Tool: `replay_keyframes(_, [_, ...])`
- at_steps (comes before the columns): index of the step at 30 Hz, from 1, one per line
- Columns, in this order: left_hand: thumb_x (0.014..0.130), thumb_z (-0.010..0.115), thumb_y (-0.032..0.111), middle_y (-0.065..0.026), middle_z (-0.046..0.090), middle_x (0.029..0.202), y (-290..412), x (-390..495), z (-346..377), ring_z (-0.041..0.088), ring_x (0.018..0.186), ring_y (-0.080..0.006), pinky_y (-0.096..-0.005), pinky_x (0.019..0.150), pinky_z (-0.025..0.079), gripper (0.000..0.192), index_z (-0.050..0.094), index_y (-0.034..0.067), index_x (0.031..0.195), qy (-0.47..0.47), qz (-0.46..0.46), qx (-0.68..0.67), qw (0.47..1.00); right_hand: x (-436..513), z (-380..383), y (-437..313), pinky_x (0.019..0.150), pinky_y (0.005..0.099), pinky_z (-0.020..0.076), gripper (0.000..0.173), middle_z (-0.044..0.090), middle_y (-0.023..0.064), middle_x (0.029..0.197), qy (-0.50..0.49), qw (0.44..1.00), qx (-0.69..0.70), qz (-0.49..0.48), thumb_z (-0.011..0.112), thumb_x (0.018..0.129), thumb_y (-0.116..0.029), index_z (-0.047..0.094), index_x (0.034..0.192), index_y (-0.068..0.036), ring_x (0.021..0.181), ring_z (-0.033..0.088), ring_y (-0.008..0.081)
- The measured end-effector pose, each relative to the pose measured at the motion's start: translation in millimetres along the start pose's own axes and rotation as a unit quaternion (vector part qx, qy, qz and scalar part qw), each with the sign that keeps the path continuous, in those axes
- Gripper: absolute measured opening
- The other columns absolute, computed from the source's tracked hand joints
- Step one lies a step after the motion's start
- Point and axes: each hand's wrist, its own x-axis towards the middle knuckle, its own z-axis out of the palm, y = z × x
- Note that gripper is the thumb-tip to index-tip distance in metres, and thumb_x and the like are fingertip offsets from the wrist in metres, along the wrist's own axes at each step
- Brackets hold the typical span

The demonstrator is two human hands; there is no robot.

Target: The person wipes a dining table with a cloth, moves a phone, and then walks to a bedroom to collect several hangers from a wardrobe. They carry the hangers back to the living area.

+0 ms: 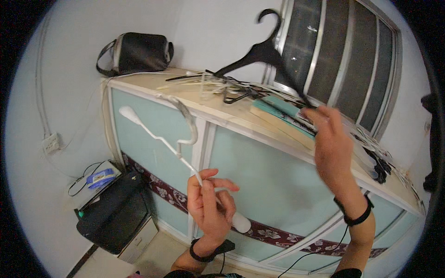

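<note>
A white coat hanger with wide rounded ends (167,147) is gripped in my left hand (212,205), its hook turned up in front of the cabinet's pale green doors. My right hand (332,149), somewhat blurred, holds one end of a black plastic hanger (267,52) over the cabinet top. The black hanger's hook points up near the window, and its far end reaches down to a tangle of hangers (240,90). Below and beside my right hand lie a teal and cream flat box or book (285,114) and more thin white and dark hangers.
A black bag with a strap (140,52) stands at the cabinet top's left end. A barred window (333,52) is behind. At lower left are a black object (114,212), a small drawer unit (139,241), a blue packet (100,178) and a wall socket (52,143).
</note>
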Motion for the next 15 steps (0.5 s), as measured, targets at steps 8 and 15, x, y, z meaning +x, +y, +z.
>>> replay_keyframes(8, [0.111,0.038,0.026,-0.0186,0.067,0.126,2.8,15.8,-14.3,0.044,0.05,-0.0033,-0.0184,0.041,0.032,0.049,0.027,0.007,0.155,0.055,-0.019,0.119,0.991,-43.2,19.4,-124.7,0.058,0.0314,0.052,0.039,0.061,0.0129,0.129,-0.062,0.961,0.099,-0.25,0.058,0.092,-0.02,0.057,0.13,-0.014,0.072,0.063,0.0207])
replay_keyframes(15, [0.109,0.045,0.021,-0.0058,0.058,0.082,2.9,21.5,-31.0,0.047,0.072,-0.009,-0.024,0.065,0.038,0.031,0.049,0.001,0.132,0.105,-0.054,0.114,0.986,-55.5,37.3,-126.0,0.073,0.0351,0.0535,0.057,0.059,0.021,0.135,-0.103,0.902,0.337,-0.25,0.064,0.093,-0.034,0.043,0.141,-0.01,0.084,0.066,0.029])
